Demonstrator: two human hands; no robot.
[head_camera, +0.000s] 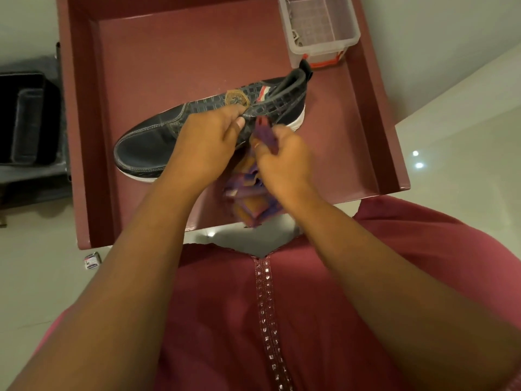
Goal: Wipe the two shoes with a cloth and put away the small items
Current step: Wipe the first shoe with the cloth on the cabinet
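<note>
— Where is the shoe?
— The dark shoe [158, 136] lies on the maroon table [169, 52], toe to the near left. The left hand [203, 142] grips its collar.
— And the cloth?
— The right hand [284, 159] pinches the purple-and-orange cloth [248, 193] just beside the shoe's near side. A clear plastic box [321, 26] stands at the far right.

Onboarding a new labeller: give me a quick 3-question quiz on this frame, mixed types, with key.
1. True or false: the left hand holds the black shoe by its collar.
2. What does the right hand grip? A) a brush B) the purple-orange cloth C) a lace
3. Fill in: the clear plastic box sits in the far-right ___ of the maroon tray.

Key: 1 true; 2 B; 3 corner.
</note>
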